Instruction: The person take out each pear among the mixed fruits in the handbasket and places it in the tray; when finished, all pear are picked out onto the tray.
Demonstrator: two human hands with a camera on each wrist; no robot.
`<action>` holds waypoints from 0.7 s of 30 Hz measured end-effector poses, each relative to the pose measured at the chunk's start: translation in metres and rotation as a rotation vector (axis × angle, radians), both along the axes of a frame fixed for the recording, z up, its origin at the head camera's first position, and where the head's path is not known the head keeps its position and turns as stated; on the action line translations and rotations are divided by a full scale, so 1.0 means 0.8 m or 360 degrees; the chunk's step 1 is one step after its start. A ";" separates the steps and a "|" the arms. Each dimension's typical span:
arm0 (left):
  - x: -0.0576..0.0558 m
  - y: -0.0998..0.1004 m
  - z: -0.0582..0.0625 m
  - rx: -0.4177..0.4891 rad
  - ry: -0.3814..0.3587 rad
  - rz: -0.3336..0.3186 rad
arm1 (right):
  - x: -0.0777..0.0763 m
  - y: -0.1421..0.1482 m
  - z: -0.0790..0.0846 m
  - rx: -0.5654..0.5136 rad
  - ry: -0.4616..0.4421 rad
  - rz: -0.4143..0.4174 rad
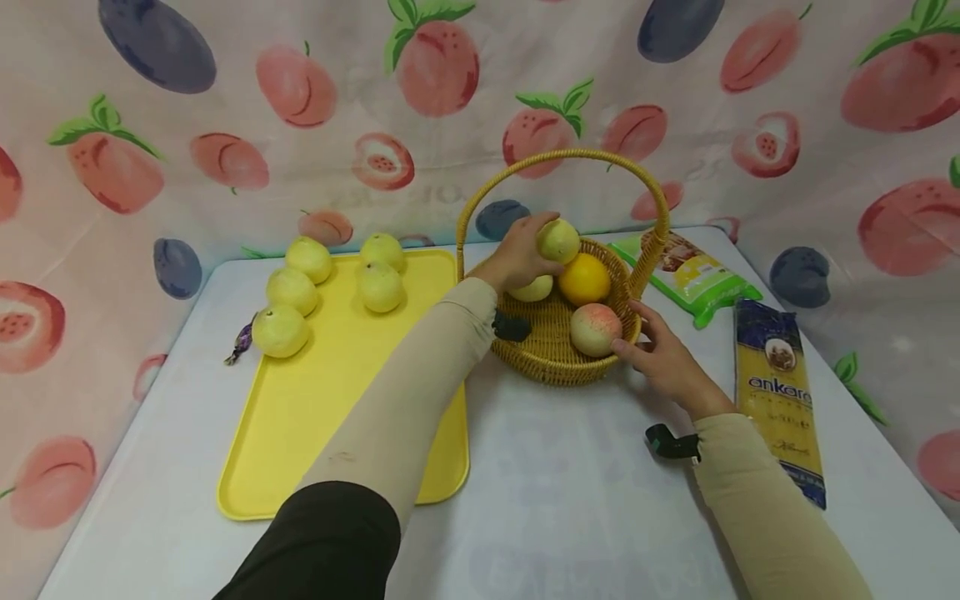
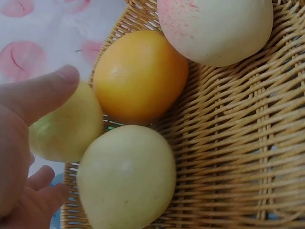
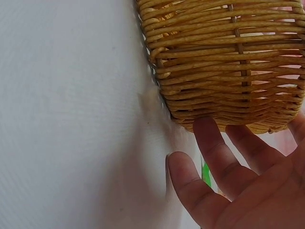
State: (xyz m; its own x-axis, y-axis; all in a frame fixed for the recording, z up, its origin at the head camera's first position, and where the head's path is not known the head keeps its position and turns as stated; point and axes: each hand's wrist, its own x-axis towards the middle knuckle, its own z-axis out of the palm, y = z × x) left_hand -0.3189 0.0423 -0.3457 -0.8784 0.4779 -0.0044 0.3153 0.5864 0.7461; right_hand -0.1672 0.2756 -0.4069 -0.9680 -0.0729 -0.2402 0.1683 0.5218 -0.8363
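Observation:
My left hand [image 1: 522,254] grips a pale yellow-green apple [image 1: 558,242] over the back of the wicker basket [image 1: 551,367]. In the left wrist view, its thumb lies across the held apple [image 2: 66,129]. Inside the basket are another pale apple [image 2: 127,176], an orange [image 2: 140,76] and a pinkish-white peach [image 2: 217,28]; the left hand partly hides the second apple in the head view. My right hand [image 1: 670,367] touches the basket's right side. Nearly straight fingers [image 3: 217,157] lie against the outer wall in the right wrist view, while the thumb is at the rim near the peach.
A yellow tray [image 1: 300,433] lies left, with several pale apples [image 1: 291,290] on its far part and left edge. Beside it is a purple wrapped candy [image 1: 242,342]. Behind the basket's right side lies a green packet [image 1: 701,275]; a blue-and-yellow ankara pack [image 1: 776,375] lies far right.

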 end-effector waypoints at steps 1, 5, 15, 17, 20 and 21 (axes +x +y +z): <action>0.000 0.001 -0.001 0.0004 -0.0001 0.0000 | 0.000 0.000 0.000 -0.0001 -0.0004 -0.0001; 0.000 0.007 -0.005 0.0027 0.0008 0.0020 | -0.001 0.001 0.000 -0.0019 -0.0002 0.0002; 0.001 0.019 -0.016 0.0061 0.0052 0.0070 | -0.001 0.004 -0.005 -0.0060 0.0016 -0.0008; 0.001 0.019 -0.018 0.0071 0.0072 0.0082 | -0.001 0.004 -0.005 -0.0060 0.0010 -0.0013; 0.001 0.017 -0.021 0.0081 0.0106 0.0087 | -0.001 0.004 -0.006 -0.0047 0.0008 -0.0018; 0.002 0.017 -0.021 0.0085 0.0114 0.0087 | 0.000 0.004 -0.005 -0.0043 0.0007 -0.0020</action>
